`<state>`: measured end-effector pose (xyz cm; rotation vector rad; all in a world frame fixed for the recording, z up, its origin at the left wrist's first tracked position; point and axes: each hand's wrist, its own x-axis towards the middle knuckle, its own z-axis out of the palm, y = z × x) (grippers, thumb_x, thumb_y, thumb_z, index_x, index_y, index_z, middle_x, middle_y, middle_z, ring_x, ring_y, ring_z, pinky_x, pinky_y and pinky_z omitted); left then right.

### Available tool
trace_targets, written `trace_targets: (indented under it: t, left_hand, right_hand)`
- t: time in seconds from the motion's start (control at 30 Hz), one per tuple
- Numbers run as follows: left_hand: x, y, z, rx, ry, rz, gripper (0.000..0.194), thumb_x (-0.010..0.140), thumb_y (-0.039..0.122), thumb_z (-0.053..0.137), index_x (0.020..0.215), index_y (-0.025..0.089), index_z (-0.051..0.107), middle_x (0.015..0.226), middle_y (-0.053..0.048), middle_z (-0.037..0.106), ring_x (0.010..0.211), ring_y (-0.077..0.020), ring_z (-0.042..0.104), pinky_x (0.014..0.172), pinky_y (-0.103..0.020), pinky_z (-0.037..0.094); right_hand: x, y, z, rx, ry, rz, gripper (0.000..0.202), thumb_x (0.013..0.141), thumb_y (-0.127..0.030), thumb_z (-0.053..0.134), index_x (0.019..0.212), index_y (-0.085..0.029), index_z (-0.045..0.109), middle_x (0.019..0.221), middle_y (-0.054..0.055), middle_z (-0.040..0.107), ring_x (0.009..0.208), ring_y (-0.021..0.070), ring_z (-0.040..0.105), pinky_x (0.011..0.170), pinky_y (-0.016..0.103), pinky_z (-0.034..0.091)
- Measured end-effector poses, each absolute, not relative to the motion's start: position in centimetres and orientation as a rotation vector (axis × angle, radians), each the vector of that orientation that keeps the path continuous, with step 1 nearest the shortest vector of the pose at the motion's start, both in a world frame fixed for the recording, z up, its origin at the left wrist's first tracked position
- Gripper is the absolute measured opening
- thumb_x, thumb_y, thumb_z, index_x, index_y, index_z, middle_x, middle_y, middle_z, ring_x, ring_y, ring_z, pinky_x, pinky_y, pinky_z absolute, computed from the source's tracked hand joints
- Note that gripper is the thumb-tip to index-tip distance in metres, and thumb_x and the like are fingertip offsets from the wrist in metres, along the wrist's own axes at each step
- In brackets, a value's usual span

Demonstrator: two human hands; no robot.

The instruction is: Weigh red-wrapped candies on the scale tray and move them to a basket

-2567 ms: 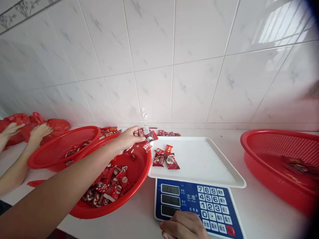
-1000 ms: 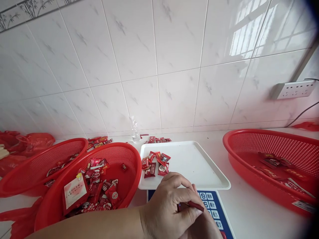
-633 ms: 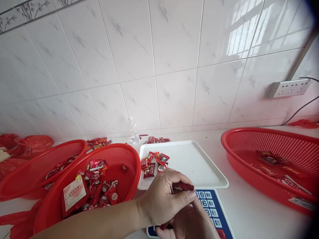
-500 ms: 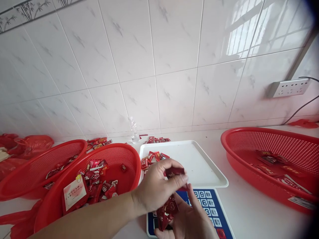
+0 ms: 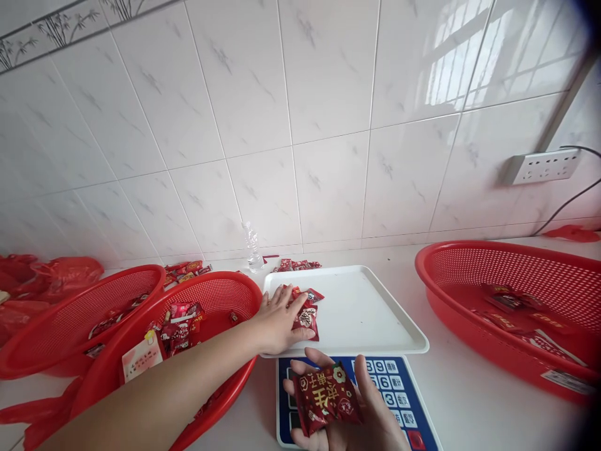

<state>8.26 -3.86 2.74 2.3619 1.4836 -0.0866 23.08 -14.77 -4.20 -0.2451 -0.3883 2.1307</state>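
Observation:
My left hand (image 5: pixel 277 322) reaches over the left end of the white scale tray (image 5: pixel 370 313). Its fingers are spread on a small pile of red snack packets (image 5: pixel 307 317), some hidden beneath them. Palm up above the scale's blue keypad (image 5: pixel 397 388), my right hand (image 5: pixel 375 416) holds a dark red packet with gold characters (image 5: pixel 327 398) across its palm and fingers. The fingers curl loosely around the packet, and the thumb stands apart from it.
Red mesh baskets with packets stand at left (image 5: pixel 225 285) and right (image 5: pixel 441 300). A clear bottle (image 5: pixel 252 247) and more packets (image 5: pixel 295 265) lie along the tiled wall. Red plastic bags (image 5: pixel 70 279) are at far left; a power strip (image 5: pixel 547 167) is on the wall.
My left hand has moved from above my right hand to the packets on the tray, its fingers now spread. The packet in my right hand now lies flat with its printed face showing.

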Motion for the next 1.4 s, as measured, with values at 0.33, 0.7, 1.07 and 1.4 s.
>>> trace_targets:
  t: [0.33,0.7,1.07,1.4]
  left_hand:
    - [9.0,-0.9,2.9,2.38,1.369,-0.063,0.081,0.079,0.065,0.046,0.143,0.019,0.028,0.155,-0.014,0.008,0.142,-0.0315,0.005,0.112,-0.049,0.017]
    - [10.3,2.0,2.2,2.495,1.265,0.096,0.053,0.088,0.058,0.034,0.13,0.031,0.051,0.148,-0.006,0.036,0.137,-0.0309,0.022,0.109,-0.052,0.014]
    - [6.0,-1.7,4.6,2.108,1.339,0.831,0.036,0.09,0.044,0.04,0.082,0.018,0.064,0.081,-0.004,0.065,0.079,-0.0194,0.059,0.077,-0.031,0.045]
    - [7.4,-13.4,3.9,2.086,1.106,0.354,0.033,0.073,0.037,0.069,0.104,0.025,0.067,0.14,-0.01,0.04,0.116,-0.0294,0.051,0.099,-0.042,0.04]
  right_hand:
    - [22.8,-14.7,-3.7,-0.232,-0.412,2.105,0.049,0.079,-0.062,0.055,0.109,-0.024,0.063,0.113,0.008,0.065,0.102,0.0238,0.06,0.073,0.038,0.049]
    - [22.7,-14.6,-3.7,-0.232,-0.398,2.081,0.048,0.078,-0.06,0.058,0.107,-0.022,0.065,0.109,0.008,0.068,0.099,0.0233,0.062,0.067,0.034,0.049]
    - [23.1,-14.3,-3.4,-0.3,-0.412,2.116,0.043,0.078,-0.055,0.062,0.105,-0.021,0.064,0.097,0.006,0.07,0.09,0.0219,0.065,0.055,0.026,0.049]
    - [22.7,-15.3,-5.3,-0.435,-0.702,2.056,0.072,0.077,-0.064,0.056,0.138,-0.031,0.038,0.111,0.009,0.065,0.094,0.0224,0.064,0.084,0.04,0.045]
